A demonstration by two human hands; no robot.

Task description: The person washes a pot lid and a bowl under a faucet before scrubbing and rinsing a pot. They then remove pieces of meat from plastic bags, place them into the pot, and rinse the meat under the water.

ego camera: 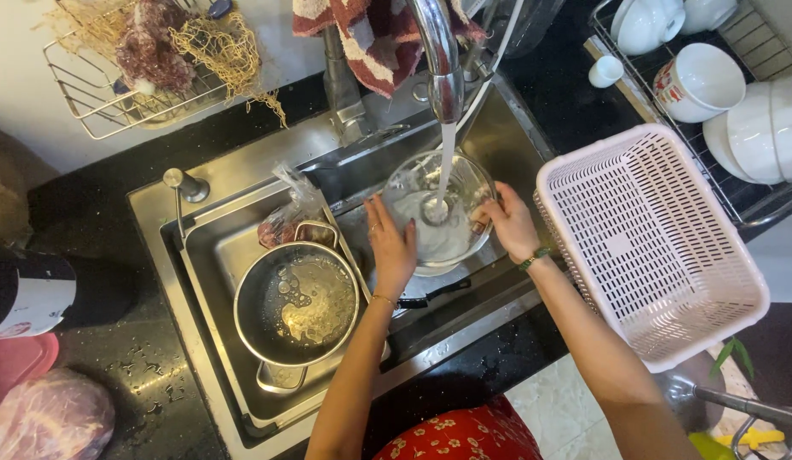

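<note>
Glass bowl (438, 213), clear and round, sits tilted in the steel sink (242, 183) right under the curved tap (438, 60), and a white stream of water (445, 162) falls into its middle, where it foams milky against the glass. Its wall is see-through enough that the dark sink bottom shows behind it. The left hand (391, 247) presses flat against the bowl's near-left side, fingers spread wide and wrapped loosely along the rim, with a thin bracelet at the wrist. The right hand (511, 223) grips the right rim, fingers curled over the edge and thumb outside, a green band round the wrist. Both hands hold the bowl between them. Just beside it on the left stands 1 steel pot (295, 302) with greasy water inside. A pink slotted basket (647, 243) rests on the counter to the right, and white bowls (698, 81) sit in a wire rack beyond it.
</note>
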